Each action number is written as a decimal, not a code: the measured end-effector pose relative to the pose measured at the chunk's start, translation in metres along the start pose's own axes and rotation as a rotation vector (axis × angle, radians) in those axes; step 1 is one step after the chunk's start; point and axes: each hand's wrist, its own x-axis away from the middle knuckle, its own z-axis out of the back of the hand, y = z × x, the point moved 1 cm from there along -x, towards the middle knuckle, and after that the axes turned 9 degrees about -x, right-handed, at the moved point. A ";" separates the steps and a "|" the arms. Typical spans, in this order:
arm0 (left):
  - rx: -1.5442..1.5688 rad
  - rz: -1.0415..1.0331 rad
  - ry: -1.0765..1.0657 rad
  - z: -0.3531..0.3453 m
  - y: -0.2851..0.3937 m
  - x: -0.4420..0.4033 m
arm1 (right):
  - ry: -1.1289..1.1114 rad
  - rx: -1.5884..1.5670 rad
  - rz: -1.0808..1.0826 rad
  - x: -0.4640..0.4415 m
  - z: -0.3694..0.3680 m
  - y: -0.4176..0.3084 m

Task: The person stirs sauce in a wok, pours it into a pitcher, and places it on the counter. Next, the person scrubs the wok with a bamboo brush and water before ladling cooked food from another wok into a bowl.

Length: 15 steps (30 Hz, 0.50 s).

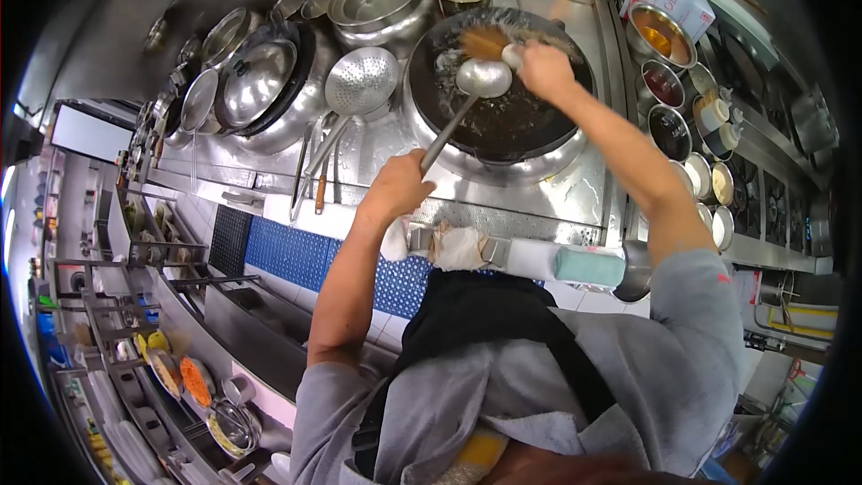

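The left hand [395, 187] has its fingers wrapped around the long handle of the ladle [484, 79]. The ladle slants up and right, its bowl over the wok [426, 94]. The right hand [546, 70] holds the brush [483, 42] there too, its blurry bristles pointing left, away from the fingers.

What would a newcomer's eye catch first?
Probably the large round black wok at top centre. The right hand holds a brown-bristled brush there, while the left hand holds a long-handled silver metal ladle reaching over it. Left of the wok sits a round, perforated metal strainer.
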 end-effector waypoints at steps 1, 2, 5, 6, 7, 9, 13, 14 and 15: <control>-0.157 0.018 0.104 -0.004 -0.009 -0.006 | -0.158 -0.043 0.063 0.000 -0.005 0.002; -0.310 0.040 0.196 -0.019 -0.025 -0.011 | -0.329 -0.090 0.124 0.008 -0.010 0.004; -0.258 0.014 0.173 -0.020 -0.054 -0.019 | -0.181 -0.231 -0.097 -0.013 0.014 0.022; -0.155 -0.008 0.096 -0.021 -0.061 -0.018 | -0.091 -0.311 -0.183 -0.016 0.026 0.027; 0.253 0.152 -0.092 -0.021 -0.057 -0.014 | 0.088 -0.411 -0.281 -0.010 0.036 0.023; 0.498 0.260 -0.118 -0.025 -0.048 -0.012 | -0.052 -0.382 -0.221 -0.009 0.010 0.033; 0.792 0.302 -0.157 -0.032 -0.050 -0.014 | -0.085 -0.367 -0.275 0.008 0.013 0.035; 0.852 0.310 -0.187 -0.034 -0.051 -0.014 | -0.036 -0.426 -0.334 0.021 0.023 0.025; 0.913 0.337 -0.181 -0.035 -0.044 -0.012 | 0.036 -0.469 -0.390 0.032 0.039 0.003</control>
